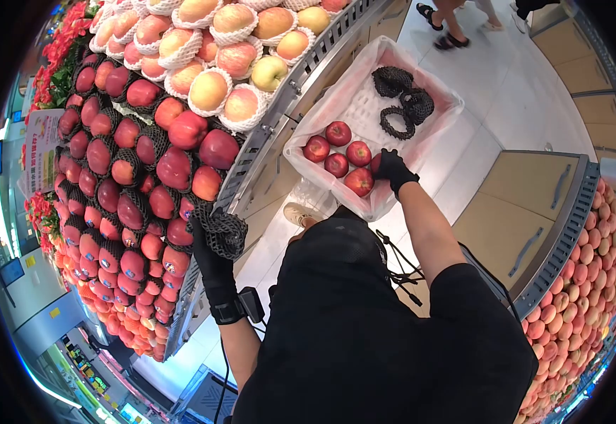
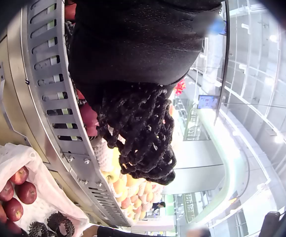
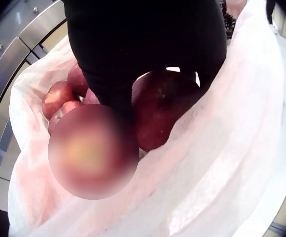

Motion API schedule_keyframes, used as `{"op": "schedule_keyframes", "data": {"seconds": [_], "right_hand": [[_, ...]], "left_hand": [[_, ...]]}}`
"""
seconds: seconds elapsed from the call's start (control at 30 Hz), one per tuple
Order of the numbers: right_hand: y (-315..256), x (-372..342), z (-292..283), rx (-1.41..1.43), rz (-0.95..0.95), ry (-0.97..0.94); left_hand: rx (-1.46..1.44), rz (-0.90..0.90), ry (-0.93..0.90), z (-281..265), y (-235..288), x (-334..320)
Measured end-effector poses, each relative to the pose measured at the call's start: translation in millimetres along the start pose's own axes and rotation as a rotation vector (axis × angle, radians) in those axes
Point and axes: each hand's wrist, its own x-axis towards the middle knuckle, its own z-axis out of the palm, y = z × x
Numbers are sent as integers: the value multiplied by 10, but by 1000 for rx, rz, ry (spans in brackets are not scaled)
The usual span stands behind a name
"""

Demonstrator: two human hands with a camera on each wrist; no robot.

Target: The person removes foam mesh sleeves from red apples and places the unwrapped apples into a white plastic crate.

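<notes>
Both hands wear black gloves. My right hand (image 1: 394, 172) reaches into a crate with a white plastic liner (image 1: 431, 92) and grips a red apple (image 3: 157, 111) by its sides. Several more red apples (image 1: 338, 133) lie beside it at the near left of the crate. In the left wrist view a bunched black foam net (image 2: 143, 133) hangs from my left hand (image 1: 212, 265), which holds it at the edge of the fruit display. The fingertips of that hand are hidden by the net.
Black foam nets (image 1: 415, 106) lie at the crate's far end. To the left, a sloping display carries red apples in black nets (image 1: 174, 168) and paler apples in white nets (image 1: 209, 90). Another fruit stand (image 1: 569, 304) is at right. Someone's feet (image 1: 451, 41) show on the floor ahead.
</notes>
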Motion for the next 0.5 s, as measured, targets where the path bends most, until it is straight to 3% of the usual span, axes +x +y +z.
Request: {"op": "schedule_keyframes", "data": {"seconds": [0.13,0.23,0.33,0.43,0.47,0.5], "right_hand": [[66,-15,-164,179,-56,-160],[19,40,-86,111,-1,-126],[-84,-55,-188,83,-1,-73],[-365,-76,-447,79,129,53],[-247,276,-332,93,140,-47],[-393,251,-467,209,11,-57]], "left_hand": [[36,55,94,-48,9,22],[42,53,19,-60,43,3],[163,161,35,-142,40,57],[663,374,67,-131,7,121],[1225,537,86,102,70,33],[1246,557,90,63,45,97]]}}
